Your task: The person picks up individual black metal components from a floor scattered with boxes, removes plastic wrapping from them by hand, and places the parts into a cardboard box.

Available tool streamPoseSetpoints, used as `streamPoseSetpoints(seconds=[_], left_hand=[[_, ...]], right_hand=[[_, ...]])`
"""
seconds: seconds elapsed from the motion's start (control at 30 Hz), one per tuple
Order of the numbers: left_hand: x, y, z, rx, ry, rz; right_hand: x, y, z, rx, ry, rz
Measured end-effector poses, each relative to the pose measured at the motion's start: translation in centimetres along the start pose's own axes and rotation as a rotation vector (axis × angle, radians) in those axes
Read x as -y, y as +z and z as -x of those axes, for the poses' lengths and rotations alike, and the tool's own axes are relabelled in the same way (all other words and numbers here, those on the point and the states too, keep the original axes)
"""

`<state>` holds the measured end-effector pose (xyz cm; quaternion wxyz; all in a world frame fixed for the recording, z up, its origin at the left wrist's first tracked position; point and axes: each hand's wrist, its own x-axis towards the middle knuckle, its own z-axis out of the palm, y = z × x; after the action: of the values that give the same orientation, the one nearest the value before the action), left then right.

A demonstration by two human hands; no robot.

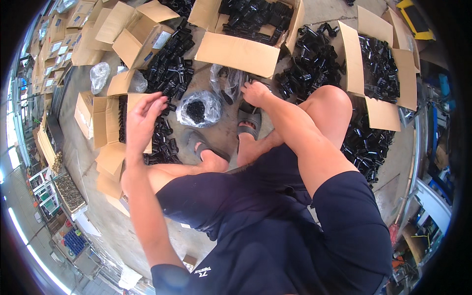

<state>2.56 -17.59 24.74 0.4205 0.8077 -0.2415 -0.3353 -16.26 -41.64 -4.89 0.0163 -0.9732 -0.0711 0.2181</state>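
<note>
My left hand (143, 120) hangs over the left heap of glossy black parts (169, 71), its fingers loosely bent and apart from the thumb. Nothing shows in it. To the right, my right hand (255, 93) is closed above my right sandal (250, 118), fingers curled round a black part that is mostly hidden. Between the hands, a clear plastic bag (211, 115) stands on the floor with its mouth spread and small black pieces inside. Just beyond it lies another crumpled clear bag (223, 78), near the fingers of my right hand.
An open carton (236, 54) full of black parts stands ahead. Another filled carton (355, 64) is at the right, beside a loose black heap (312, 64). Opened cartons (105, 118) line the left. More black parts (366, 147) lie beyond my right knee.
</note>
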Motion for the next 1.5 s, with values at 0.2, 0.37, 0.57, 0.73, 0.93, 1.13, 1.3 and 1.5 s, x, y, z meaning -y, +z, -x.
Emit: streamPoseSetpoints(seconds=[0.2, 0.37, 0.57, 0.73, 0.93, 1.13, 1.3, 1.5], left_hand=[[7.6, 5.2, -5.0, -0.036, 0.002, 0.151], [8.6, 3.5, -5.6, 0.079, -0.054, 0.118], [8.8, 2.3, -2.5, -0.021, -0.189, 0.461], [9.3, -2.1, -0.5, 0.007, -0.053, 0.825], [9.8, -5.9, -0.7, -0.356, 0.139, 1.115], [8.1, -4.4, -2.0, -0.36, 0.105, 1.068], [7.4, -1.8, -3.6, -0.262, -0.063, 0.945], [6.7, -0.6, -4.1, -0.18, -0.138, 0.869]], right_hand=[[-0.3, -2.7, 1.4, 0.222, -0.133, -0.028], [1.0, -8.5, 1.3, -0.043, -0.057, -0.454], [5.5, -19.4, -2.5, -0.408, 0.052, -1.489], [10.5, -27.8, -5.9, -0.459, -0.076, -1.513], [7.6, -28.9, -9.8, -0.562, 0.04, -1.606], [-1.4, -18.3, -10.4, -0.508, 0.575, -1.504], [-12.3, -9.9, -7.2, -0.72, 0.979, -1.13], [-18.1, -6.3, -5.2, -0.631, 1.182, -0.762]])
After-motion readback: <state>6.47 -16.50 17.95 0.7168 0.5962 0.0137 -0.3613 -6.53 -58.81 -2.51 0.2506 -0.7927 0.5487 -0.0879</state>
